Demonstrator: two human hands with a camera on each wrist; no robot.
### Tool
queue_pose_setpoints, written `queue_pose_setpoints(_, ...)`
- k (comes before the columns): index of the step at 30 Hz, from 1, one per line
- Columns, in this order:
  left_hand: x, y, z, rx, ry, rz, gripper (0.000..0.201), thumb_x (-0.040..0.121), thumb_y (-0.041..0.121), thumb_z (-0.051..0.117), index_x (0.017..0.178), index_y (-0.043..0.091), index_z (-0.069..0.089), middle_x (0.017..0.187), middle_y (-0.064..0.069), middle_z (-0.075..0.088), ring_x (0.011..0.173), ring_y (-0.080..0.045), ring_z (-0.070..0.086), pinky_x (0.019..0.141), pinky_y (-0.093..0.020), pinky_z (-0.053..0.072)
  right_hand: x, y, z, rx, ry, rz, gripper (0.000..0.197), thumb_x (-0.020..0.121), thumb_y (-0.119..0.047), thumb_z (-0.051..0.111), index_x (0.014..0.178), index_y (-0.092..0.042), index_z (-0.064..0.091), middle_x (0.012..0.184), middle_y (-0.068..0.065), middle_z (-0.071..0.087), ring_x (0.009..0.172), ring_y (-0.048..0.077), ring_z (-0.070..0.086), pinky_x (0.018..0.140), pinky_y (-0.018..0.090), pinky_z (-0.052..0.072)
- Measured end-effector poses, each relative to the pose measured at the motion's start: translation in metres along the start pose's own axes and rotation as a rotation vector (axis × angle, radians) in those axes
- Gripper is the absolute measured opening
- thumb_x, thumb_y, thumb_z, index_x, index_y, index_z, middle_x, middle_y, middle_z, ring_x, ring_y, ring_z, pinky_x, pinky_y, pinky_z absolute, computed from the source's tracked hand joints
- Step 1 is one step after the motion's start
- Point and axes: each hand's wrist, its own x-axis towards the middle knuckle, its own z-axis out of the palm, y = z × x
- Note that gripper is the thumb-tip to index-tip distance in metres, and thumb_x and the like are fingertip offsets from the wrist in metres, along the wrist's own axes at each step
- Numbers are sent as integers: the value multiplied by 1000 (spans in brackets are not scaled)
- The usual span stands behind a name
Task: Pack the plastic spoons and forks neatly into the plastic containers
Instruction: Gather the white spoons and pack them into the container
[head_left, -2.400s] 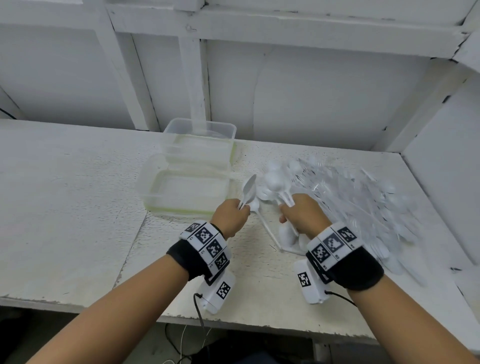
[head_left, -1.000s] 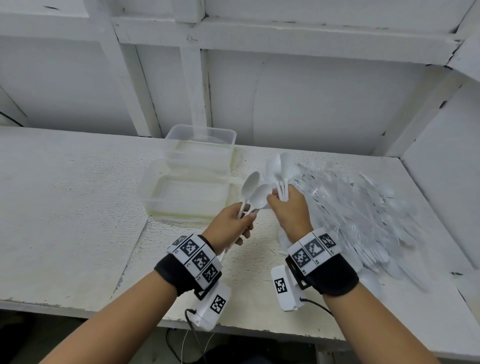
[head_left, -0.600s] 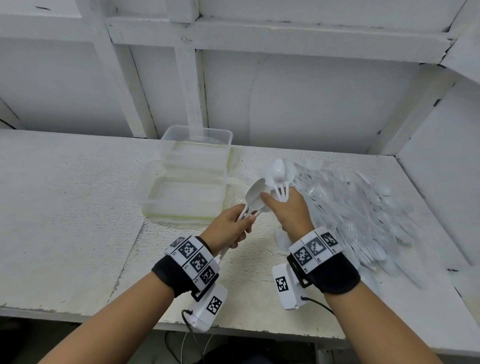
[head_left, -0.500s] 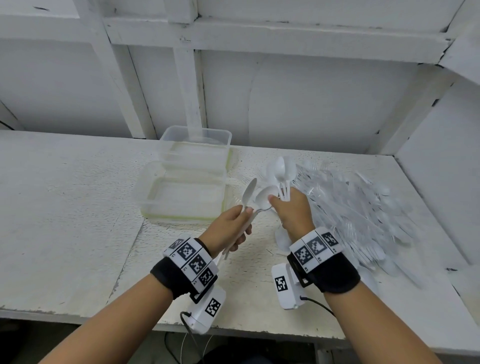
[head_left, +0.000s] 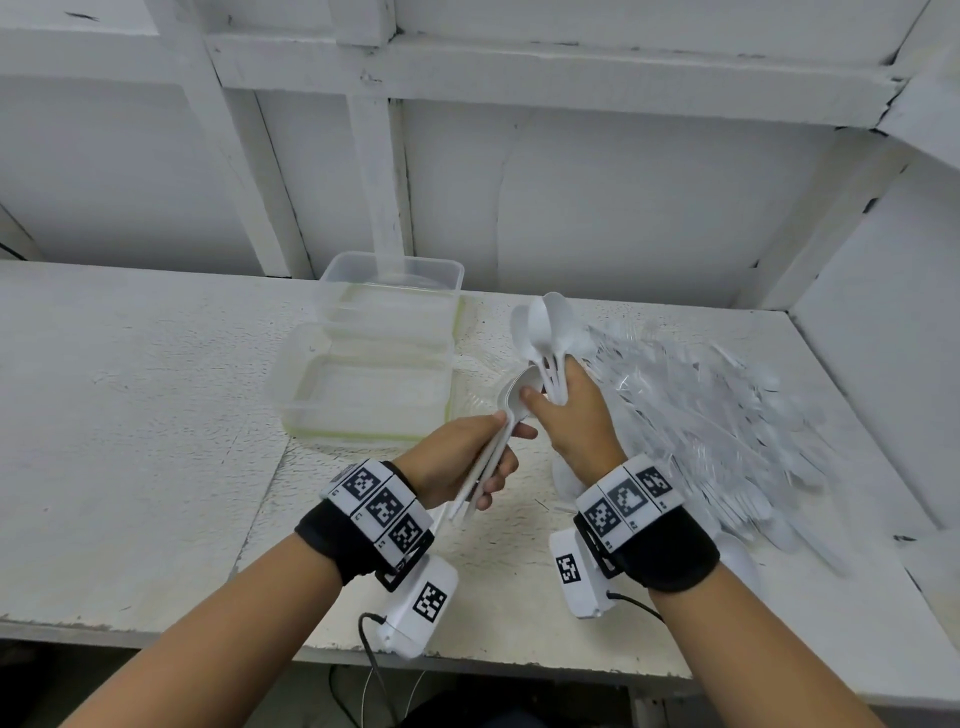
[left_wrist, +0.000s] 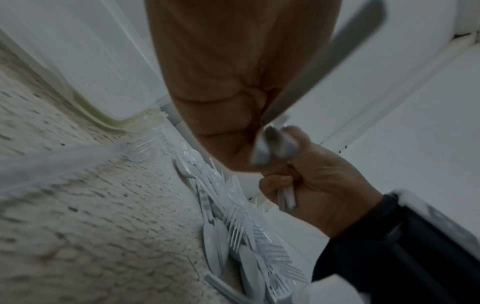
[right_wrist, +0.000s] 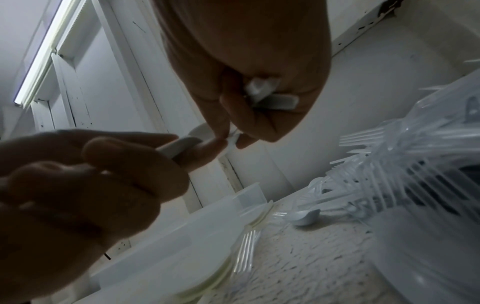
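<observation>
A: Containers?
B: Two clear rectangular plastic containers (head_left: 363, 395) at 11 o'clock of the hands, touching; nothing in them.
A: Hands?
B: Left hand (head_left: 457, 462) curls round white plastic spoon handles (head_left: 488, 462). Right hand (head_left: 571, 415) grips an upright bunch of white plastic spoons (head_left: 543, 332), thumb on the left's bowls. Loose pile of clear forks and white spoons (head_left: 717, 415) at 3 o'clock.
A: Change?
B: Half a second ago the hands were slightly apart; now they meet.

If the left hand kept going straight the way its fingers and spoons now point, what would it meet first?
Most likely the right hand: the left hand aims its spoons up and rightward, their bowls already at the right thumb. Depth is hard to judge.
</observation>
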Motion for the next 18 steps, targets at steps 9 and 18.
queue_pose_setpoints(9, -1, 1, -14, -174, -183, -45, 32, 85, 18, 49, 111, 2, 58, 65, -2, 57, 56, -13, 57, 56, -27, 53, 3, -3, -5, 155, -82, 87, 19, 87, -9, 62, 84, -24, 51, 67, -9, 50, 43, -2, 45, 40, 13, 33)
queue_pose_setpoints(18, 2, 10, -15, -127, -153, -38, 31, 84, 23, 50, 110, 8, 58, 61, -1, 60, 50, -11, 58, 52, -23, 53, 8, -11, -6, 267, -96, 188, 17, 87, -2, 56, 97, -16, 58, 63, -3, 49, 35, 2, 35, 35, 18, 28)
